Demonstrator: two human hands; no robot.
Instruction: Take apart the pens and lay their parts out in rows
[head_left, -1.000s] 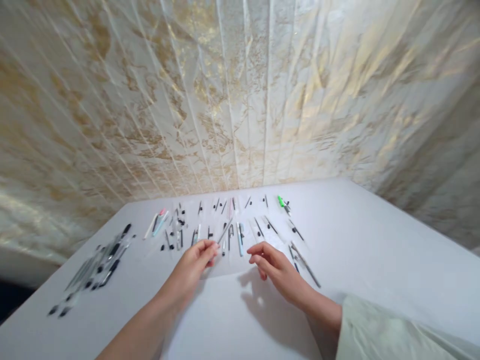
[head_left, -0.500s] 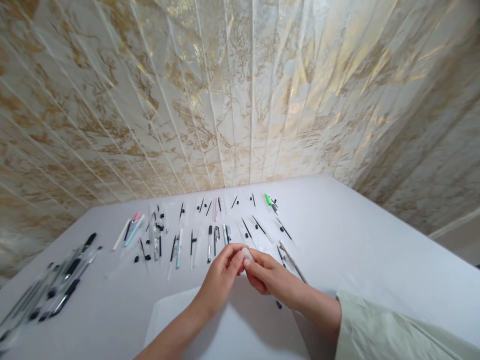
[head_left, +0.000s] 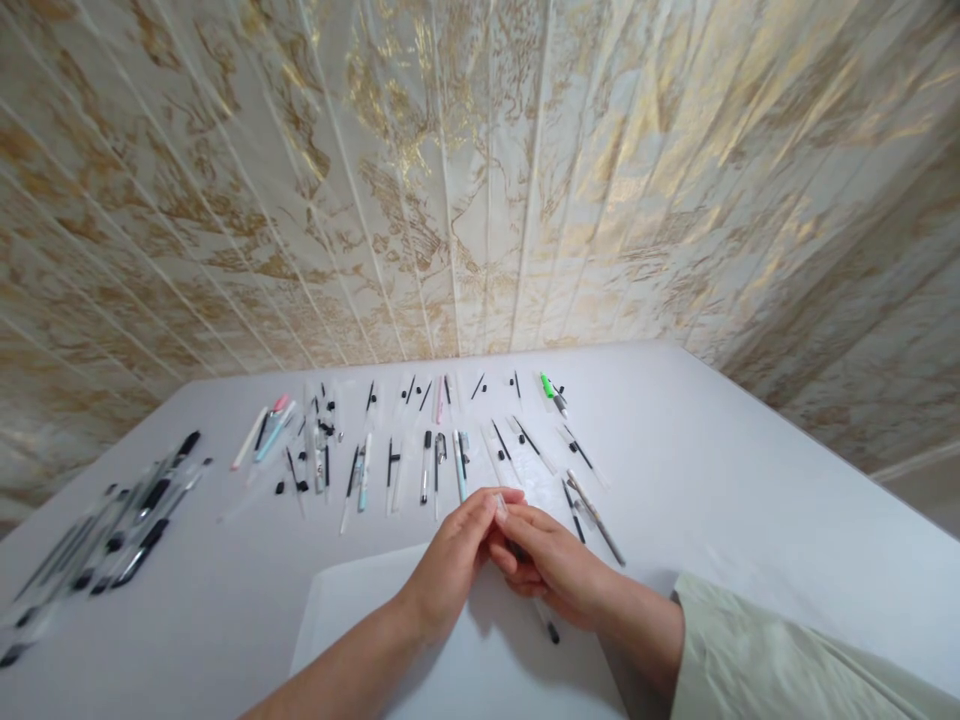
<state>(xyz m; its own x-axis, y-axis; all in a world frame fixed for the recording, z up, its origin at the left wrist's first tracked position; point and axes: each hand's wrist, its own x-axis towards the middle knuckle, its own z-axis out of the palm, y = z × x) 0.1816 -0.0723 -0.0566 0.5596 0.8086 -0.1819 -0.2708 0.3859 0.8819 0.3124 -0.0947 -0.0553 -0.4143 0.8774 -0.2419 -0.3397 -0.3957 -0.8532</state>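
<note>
Both hands meet in front of me over a white sheet (head_left: 352, 610). A clear pen (head_left: 549, 624) slants through my right hand (head_left: 562, 565), its dark end sticking out below the fingers. My right fingers are curled round its barrel. At the pen's upper end, my left hand (head_left: 454, 550) pinches a small clear piece (head_left: 500, 506), which both thumbs touch. The fingers hide most of the pen, so I cannot tell whether the clear piece is joined to it. Just right of my right hand lies a grey patterned pen (head_left: 596, 517) beside a dark refill (head_left: 574, 510).
Rows of pen parts, refills and small black caps cover the far table (head_left: 660, 430). Among them are a green highlighter (head_left: 547, 386) and a light blue pen (head_left: 364, 475). A pile of clear pens with black caps (head_left: 154, 497) lies left. A gold-patterned curtain (head_left: 450, 200) hangs behind.
My hands have turned slightly and the pen's lower end now shows more below my right hand. The view has shifted a little, so the table things sit slightly higher and further right.
</note>
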